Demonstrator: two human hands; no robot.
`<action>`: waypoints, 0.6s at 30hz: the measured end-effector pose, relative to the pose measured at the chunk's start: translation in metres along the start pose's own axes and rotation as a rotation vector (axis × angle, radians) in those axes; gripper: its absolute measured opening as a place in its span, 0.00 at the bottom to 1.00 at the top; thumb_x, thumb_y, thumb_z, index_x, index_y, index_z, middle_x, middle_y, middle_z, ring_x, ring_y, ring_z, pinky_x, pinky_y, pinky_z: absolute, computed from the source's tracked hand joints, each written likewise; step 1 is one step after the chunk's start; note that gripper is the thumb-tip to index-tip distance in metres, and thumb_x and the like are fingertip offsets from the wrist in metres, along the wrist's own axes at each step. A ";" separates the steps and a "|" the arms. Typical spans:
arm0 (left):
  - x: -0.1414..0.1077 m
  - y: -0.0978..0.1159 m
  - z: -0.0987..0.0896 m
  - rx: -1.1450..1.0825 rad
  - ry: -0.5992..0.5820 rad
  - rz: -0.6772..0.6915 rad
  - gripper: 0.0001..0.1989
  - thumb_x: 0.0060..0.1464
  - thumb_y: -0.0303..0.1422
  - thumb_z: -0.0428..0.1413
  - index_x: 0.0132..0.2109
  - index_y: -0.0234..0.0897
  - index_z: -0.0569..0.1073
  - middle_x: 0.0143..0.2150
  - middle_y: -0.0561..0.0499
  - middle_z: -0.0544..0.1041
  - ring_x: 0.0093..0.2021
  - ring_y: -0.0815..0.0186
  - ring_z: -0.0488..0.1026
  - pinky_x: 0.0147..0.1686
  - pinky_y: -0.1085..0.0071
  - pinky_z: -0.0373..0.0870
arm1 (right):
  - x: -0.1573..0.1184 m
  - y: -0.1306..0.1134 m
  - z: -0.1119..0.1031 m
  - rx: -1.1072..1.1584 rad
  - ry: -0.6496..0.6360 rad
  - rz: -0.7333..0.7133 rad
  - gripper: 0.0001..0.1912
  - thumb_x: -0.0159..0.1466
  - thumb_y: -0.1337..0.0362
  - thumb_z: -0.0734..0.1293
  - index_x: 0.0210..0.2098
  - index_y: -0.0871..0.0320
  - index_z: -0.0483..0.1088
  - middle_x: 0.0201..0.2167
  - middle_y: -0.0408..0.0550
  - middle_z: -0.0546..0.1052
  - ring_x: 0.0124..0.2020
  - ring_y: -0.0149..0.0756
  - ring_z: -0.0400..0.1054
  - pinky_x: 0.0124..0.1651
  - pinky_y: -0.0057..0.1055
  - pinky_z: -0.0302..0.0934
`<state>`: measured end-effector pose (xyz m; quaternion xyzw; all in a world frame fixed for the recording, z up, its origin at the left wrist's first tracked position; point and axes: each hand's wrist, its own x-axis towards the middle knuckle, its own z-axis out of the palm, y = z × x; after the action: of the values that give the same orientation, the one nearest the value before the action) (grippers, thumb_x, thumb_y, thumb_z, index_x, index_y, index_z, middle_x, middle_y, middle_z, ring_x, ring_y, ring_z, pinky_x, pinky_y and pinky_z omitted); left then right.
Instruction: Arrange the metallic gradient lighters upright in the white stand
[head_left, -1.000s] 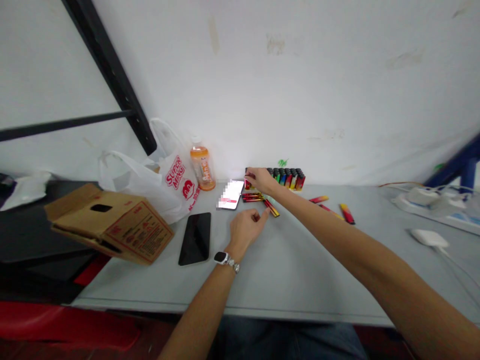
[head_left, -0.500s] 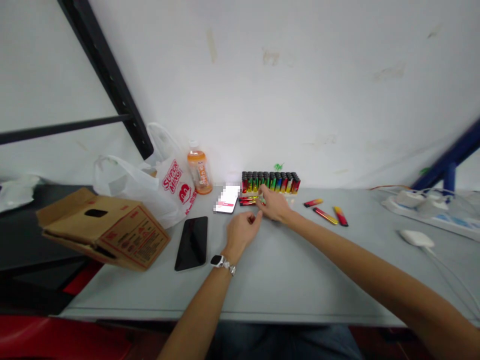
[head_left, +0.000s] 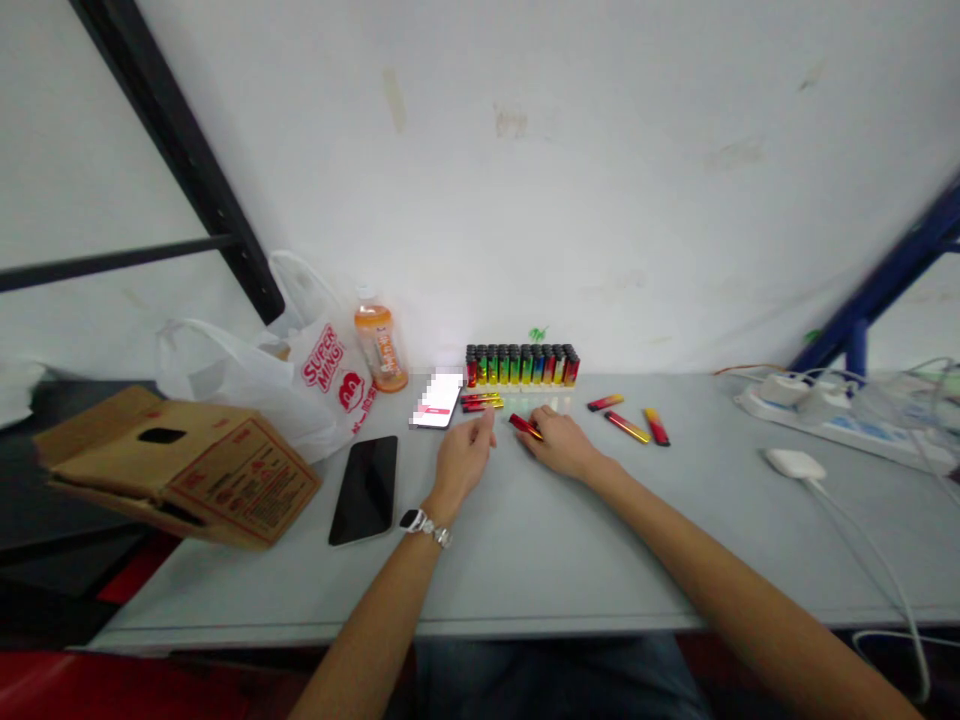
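My right hand (head_left: 559, 440) rests low over the table, fingers closed on a red-and-yellow lighter (head_left: 526, 428) whose dark end points left. To its left, my left hand (head_left: 463, 458) is loosely curled with the thumb near the fingers, and I see nothing in it. Just beyond the left fingertips, a few lighters (head_left: 481, 402) lie flat side by side. Behind both hands stands a block of upright lighters (head_left: 523, 366) in red, yellow, green and blue with black tops, close to the wall. Off to the right, a loose lighter (head_left: 627, 427) lies with two others.
Left of my hands are a lit phone (head_left: 436, 402), a dark phone (head_left: 364, 490), an orange drink bottle (head_left: 381, 345), a white plastic bag (head_left: 315, 390) and an open cardboard box (head_left: 225, 470). A power strip (head_left: 817, 430) and a white charger (head_left: 795, 463) with its cable lie at right.
My right hand has drawn back from the lying lighters towards me and to the right, and a lighter now shows in its fingers. My left hand has stayed nearby. The view has shifted slightly right.
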<state>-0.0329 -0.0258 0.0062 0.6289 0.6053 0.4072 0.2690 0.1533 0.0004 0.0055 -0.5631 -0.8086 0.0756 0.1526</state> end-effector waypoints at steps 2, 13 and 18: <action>0.001 0.003 0.006 -0.139 0.006 0.033 0.29 0.60 0.56 0.43 0.28 0.36 0.71 0.22 0.52 0.71 0.27 0.66 0.69 0.30 0.71 0.62 | -0.008 0.000 0.002 0.128 0.043 -0.026 0.15 0.71 0.55 0.56 0.39 0.59 0.66 0.38 0.55 0.75 0.38 0.40 0.70 0.40 0.32 0.57; 0.032 0.051 0.059 -0.507 -0.048 0.315 0.17 0.60 0.45 0.52 0.36 0.35 0.72 0.37 0.47 0.77 0.40 0.66 0.73 0.43 0.70 0.69 | -0.013 -0.006 0.008 0.796 0.357 0.028 0.13 0.64 0.54 0.61 0.33 0.58 0.66 0.24 0.41 0.68 0.25 0.32 0.59 0.30 0.29 0.53; 0.026 0.047 0.060 -0.760 0.080 0.222 0.17 0.61 0.49 0.50 0.39 0.38 0.65 0.29 0.54 0.73 0.27 0.72 0.71 0.31 0.75 0.69 | -0.010 0.013 0.003 0.993 0.348 0.055 0.15 0.60 0.53 0.64 0.25 0.58 0.65 0.19 0.39 0.63 0.24 0.31 0.57 0.29 0.29 0.50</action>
<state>0.0419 0.0031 0.0188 0.5297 0.3498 0.6531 0.4130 0.1671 -0.0041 -0.0026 -0.4485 -0.6230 0.3589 0.5310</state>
